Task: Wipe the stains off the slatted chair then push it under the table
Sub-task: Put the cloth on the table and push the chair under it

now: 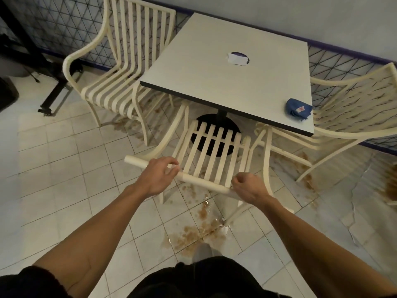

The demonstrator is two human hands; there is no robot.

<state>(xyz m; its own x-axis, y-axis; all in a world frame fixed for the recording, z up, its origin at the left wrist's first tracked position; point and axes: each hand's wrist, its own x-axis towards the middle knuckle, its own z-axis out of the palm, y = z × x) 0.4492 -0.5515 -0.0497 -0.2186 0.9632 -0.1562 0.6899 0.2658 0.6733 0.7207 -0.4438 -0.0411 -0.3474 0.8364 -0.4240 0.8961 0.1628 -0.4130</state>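
The left hand (158, 177) and right hand (250, 188) each curl round the top rail of the cream slatted plastic chair (212, 151), a grip suited to pushing its seat further under the white square bench (214, 61), where the crumpled blue cloth (297, 109) lies set aside.

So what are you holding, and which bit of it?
The slatted chair, by the top rail of its back: the left hand grips partway along the rail, and the right hand grips its right end.
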